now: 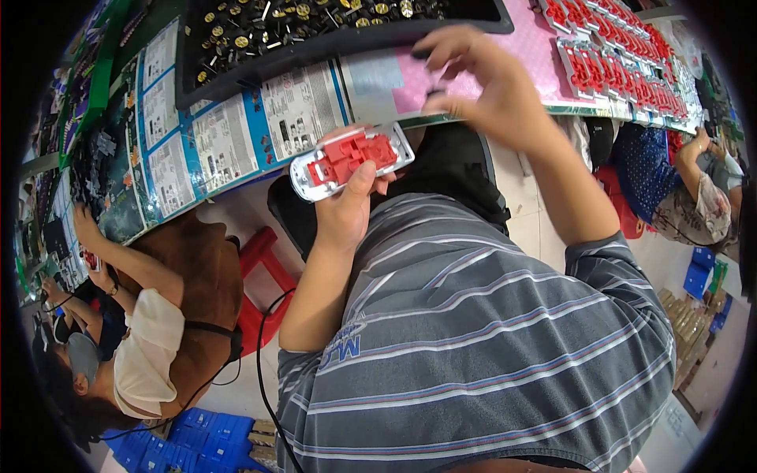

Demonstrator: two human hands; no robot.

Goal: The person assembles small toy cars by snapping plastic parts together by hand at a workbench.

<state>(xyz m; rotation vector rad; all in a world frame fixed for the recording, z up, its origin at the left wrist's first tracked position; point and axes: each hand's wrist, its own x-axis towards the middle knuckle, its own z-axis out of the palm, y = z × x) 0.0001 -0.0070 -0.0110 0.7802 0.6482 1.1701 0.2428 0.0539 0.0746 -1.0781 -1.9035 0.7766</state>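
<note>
In my left hand [347,206] is a toy car body [353,162] with a white-and-silver shell and red inner part, its open side facing up. My thumb presses on its near edge while the fingers support it from behind. Farther to the right, my right hand [490,88] is raised over the table edge, slightly blurred. Small dark pieces show at its fingertips and look like a pair of black wheels [434,93] on an axle. Beyond the hands, a black tray [347,41] holds many black toy wheels, some with yellow hubs.
Rows of red-and-white car bodies [619,75] stand on the pink-covered table at the far right. Printed sheets [296,110] lie under the table covering. A co-worker [150,347] sits at the left by a red stool [256,292]; another person [670,189] sits right.
</note>
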